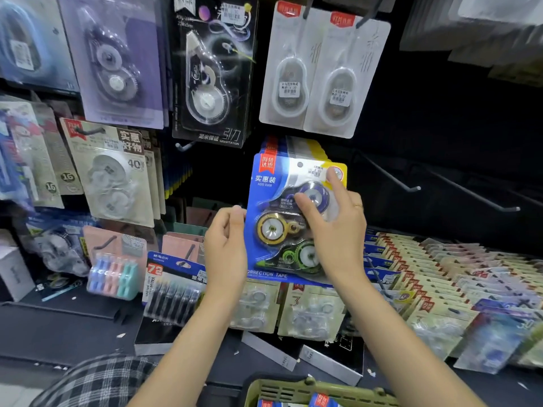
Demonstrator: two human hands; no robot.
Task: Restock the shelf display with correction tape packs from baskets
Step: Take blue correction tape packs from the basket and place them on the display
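1. Right hand (pixel 332 221) has its grip on the front blue card blister pack of three correction tapes (pixel 282 218): thumb on the blister face, index fingertip pressing the top right corner. The pack fronts a stack of like packs, apparently hung on a peg in the middle of the display wall.
2. Left hand (pixel 226 239) sits at the pack's left edge, fingers curled; touching or pinching the edge, cannot tell which.
3. Judgement: seat the punched hole fully on the peg, push the card back flush, square the stack before letting go.
4. Below: dark shelf (pixel 73 324) with rows of packs along its right side. Olive plastic basket (pixel 293 390) at the near edge, blue packs inside. Bare metal pegs (pixel 411 188) to the right.
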